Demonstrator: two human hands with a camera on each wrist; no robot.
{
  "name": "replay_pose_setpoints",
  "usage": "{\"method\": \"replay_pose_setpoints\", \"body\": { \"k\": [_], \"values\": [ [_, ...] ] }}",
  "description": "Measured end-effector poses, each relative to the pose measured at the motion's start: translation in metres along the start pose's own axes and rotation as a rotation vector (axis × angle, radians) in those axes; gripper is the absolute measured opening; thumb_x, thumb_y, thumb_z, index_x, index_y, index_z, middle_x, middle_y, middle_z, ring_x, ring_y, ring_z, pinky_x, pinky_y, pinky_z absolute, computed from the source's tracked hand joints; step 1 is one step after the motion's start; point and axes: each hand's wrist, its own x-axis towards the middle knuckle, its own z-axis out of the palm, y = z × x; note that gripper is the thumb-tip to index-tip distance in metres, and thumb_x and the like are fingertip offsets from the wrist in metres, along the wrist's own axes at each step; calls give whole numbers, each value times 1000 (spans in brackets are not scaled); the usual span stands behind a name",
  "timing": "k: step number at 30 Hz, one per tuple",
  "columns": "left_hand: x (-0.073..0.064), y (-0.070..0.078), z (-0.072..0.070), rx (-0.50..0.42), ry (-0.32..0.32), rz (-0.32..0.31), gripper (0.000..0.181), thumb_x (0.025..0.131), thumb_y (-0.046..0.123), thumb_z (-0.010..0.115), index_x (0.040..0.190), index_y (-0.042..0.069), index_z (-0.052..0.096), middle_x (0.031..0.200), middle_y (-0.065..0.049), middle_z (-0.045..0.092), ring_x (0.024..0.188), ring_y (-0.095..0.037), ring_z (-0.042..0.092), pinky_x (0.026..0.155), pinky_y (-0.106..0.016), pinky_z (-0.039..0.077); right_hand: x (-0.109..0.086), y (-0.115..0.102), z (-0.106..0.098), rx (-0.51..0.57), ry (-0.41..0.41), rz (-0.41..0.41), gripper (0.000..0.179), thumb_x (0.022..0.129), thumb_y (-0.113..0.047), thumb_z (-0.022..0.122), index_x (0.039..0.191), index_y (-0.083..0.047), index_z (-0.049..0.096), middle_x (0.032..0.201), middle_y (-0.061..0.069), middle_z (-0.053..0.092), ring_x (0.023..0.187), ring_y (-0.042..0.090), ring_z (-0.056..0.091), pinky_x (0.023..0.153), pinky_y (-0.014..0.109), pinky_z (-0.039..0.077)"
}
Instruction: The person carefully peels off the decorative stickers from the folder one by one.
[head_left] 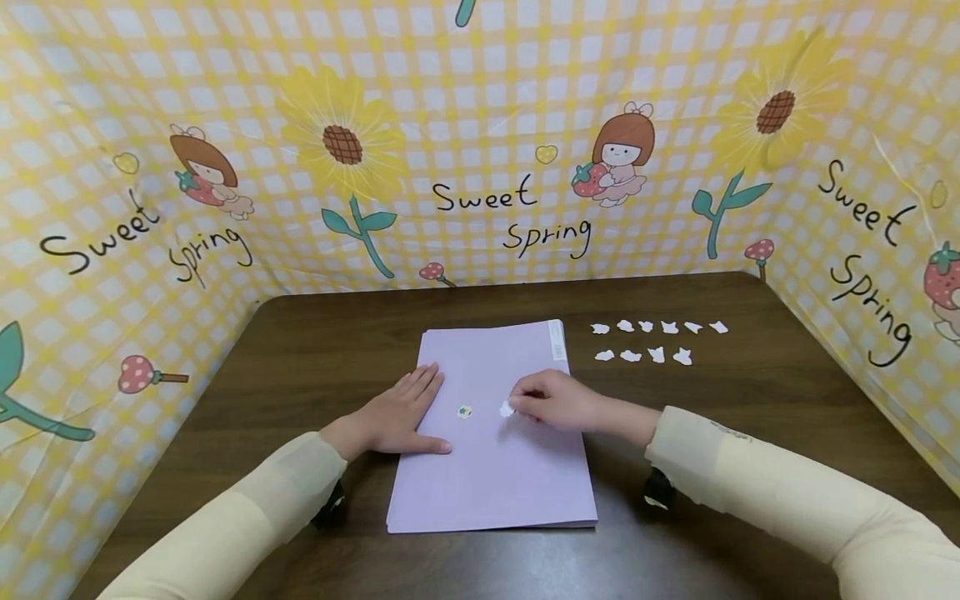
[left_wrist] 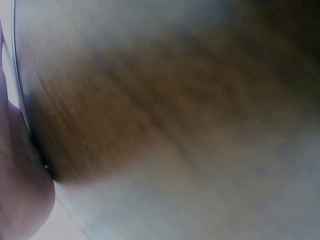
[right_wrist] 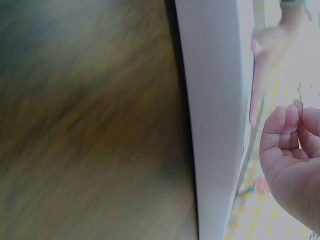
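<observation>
A lilac folder (head_left: 487, 483) lies on the dark wooden table, with a white label (head_left: 557, 340) at its upper right corner. My left hand (head_left: 405, 410) rests flat along its left side, fingers straight and thumb out. A small sticker with a green and yellow print (head_left: 465, 412) sits on the folder just right of that hand. Between thumb and fingers my right hand (head_left: 558, 400) pinches a small white sticker (head_left: 507, 409), close over the middle of the folder. In the right wrist view the right hand (right_wrist: 290, 155) has its fingers curled and fingertips together.
Several small white cut pieces (head_left: 670, 327) lie in two rows on the table right of the folder. A yellow checked cloth (head_left: 480, 125) with flowers and lettering hangs behind and on both sides. The table (head_left: 322, 350) shows around the folder.
</observation>
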Motion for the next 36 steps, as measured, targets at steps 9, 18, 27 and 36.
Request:
{"method": "replay_pose_setpoints", "body": {
  "k": [9, 18, 27, 36],
  "values": [
    [-2, -1, 2, -15, 6, -8, 119, 77, 87, 37, 155, 2, 6, 161, -15, -1, 147, -30, -1, 117, -43, 8, -12, 23, -36, 207, 214, 180, 14, 93, -10, 66, 97, 2, 72, 80, 15, 64, 69, 20, 58, 66, 33, 54],
    [-2, -1, 3, -14, 13, -7, 119, 78, 87, 37, 155, 2, 7, 161, -16, 0, 147, -30, -1, 117, -43, 8, -27, 54, -74, 251, 373, 188, 23, 94, -11, 66, 107, 7, 62, 85, 17, 61, 76, 24, 59, 70, 32, 56],
    [-1, 0, 2, -16, 17, -1, 118, 79, 86, 38, 155, 1, 7, 161, -16, 0, 147, -30, 0, 117, -44, 8, -57, 80, -113, 222, 512, 184, 24, 95, -8, 64, 106, 12, 57, 87, 17, 64, 75, 16, 62, 67, 29, 55],
    [1, -3, 5, -20, 26, 4, 117, 80, 83, 42, 155, 1, 7, 161, -16, 0, 147, -31, 0, 116, -45, 9, -87, 107, -147, 155, 564, 268, 32, 97, -10, 60, 113, 18, 57, 88, 10, 68, 74, 9, 65, 70, 27, 56]
  ]
}}
